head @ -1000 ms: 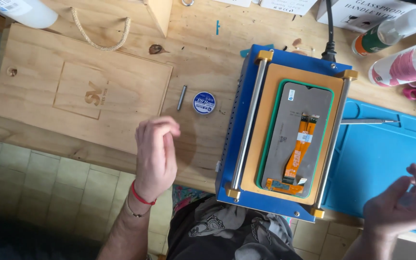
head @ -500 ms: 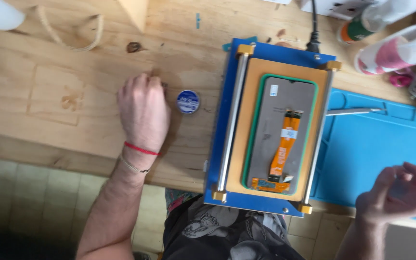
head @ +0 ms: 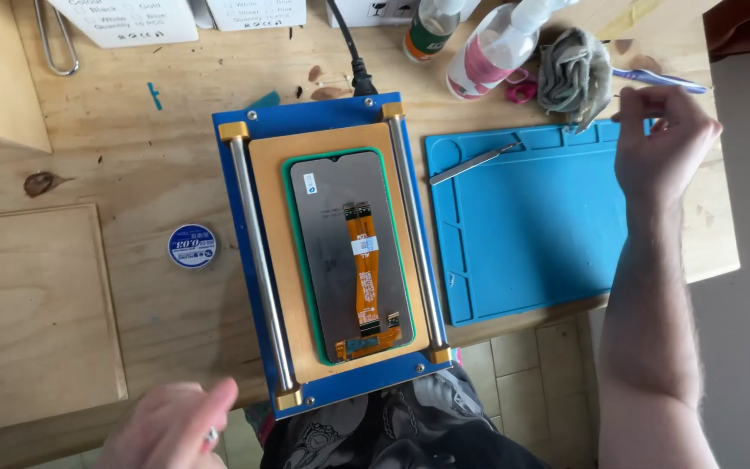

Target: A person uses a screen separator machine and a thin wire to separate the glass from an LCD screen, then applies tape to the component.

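A phone screen panel (head: pixel 332 252) with an orange flex cable (head: pixel 365 265) lies face down on the tan pad of a blue heating plate machine (head: pixel 305 115). My left hand (head: pixel 171 426) is curled at the table's near edge, left of the machine, and a small silvery metal piece glints at its fingertips. My right hand (head: pixel 661 139) is at the far right, past the blue silicone mat (head: pixel 531 243). Its fingers are apart and hold nothing. It hovers just below a toothbrush (head: pixel 657 80) and next to a grey cloth (head: pixel 573 74).
A round blue-and-white wire spool (head: pixel 191 246) sits left of the machine. A thin metal tool (head: pixel 470 163) lies on the mat's top edge. Two spray bottles (head: pixel 492 43), pink scissors (head: pixel 521 87), white boxes (head: pixel 132 17) and a black power cable (head: pixel 353 61) line the back. A wooden board (head: pixel 32 313) lies at left.
My left hand drew back from beside the spool to the near edge; the small metal rod by the spool is gone. My right hand rose from the near edge to the cloth.
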